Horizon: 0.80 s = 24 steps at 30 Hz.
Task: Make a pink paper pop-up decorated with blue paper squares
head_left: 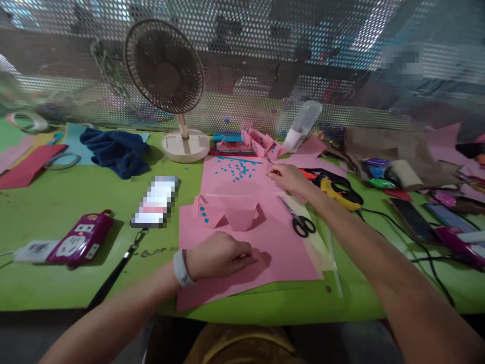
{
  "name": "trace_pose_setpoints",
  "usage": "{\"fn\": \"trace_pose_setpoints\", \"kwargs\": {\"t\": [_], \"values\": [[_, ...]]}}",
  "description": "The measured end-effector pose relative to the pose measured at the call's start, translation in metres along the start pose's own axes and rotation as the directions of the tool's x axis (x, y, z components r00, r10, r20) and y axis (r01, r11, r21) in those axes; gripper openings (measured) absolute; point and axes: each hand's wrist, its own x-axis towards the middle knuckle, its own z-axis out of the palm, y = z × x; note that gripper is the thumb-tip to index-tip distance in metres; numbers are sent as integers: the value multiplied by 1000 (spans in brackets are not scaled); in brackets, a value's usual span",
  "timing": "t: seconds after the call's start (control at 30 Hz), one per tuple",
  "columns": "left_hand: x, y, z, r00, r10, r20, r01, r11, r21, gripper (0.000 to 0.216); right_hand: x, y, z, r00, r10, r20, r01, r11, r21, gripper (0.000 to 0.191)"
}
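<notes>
left hand [220, 255] curled on pink sheet [288, 253] | right hand [290, 177] grip unclear | folded paper [231, 217] crosswise

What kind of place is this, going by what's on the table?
Probably a paper-craft worktable: pink paper sheets lie on the green table, with scissors on them and small blue paper bits scattered near the right hand.

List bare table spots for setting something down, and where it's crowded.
Free: green table between blue cloth, power strip and red paper; also the front-left strip below the power strip. Crowded: pink paper under the left hand and right hand, and everything right of the scissors: yellow-black tool, dark phone.
</notes>
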Motion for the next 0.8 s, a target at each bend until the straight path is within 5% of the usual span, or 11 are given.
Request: {"fn": "trace_pose_setpoints", "kwargs": {"t": [0.17,0.37,0.47,0.6,0.7,0.8], "values": [[-5,-1,-6,956,-290,-43,290,915,280,42,-48,-9,-31,991,-8,136,23,994,-111,7],[0,2,-8,963,-263,-58,269,947,174,38,-84,-49,30,911,-262,320,253,965,70,17],[0,1,-11,952,-305,-12,306,951,43,44,-85,-60,59,885,-292,363,275,956,99,14],[-1,-8,-14,914,-401,-64,385,906,-179,51,-82,-69,50,951,-187,246,130,964,232,24],[3,-15,-10,871,-412,-269,276,861,-427,31,-86,-76,32,973,-157,169,88,930,357,26],[11,-17,-2,851,-405,-335,64,712,-699,34,-96,-80,31,970,-152,188,59,903,426,29]]}}
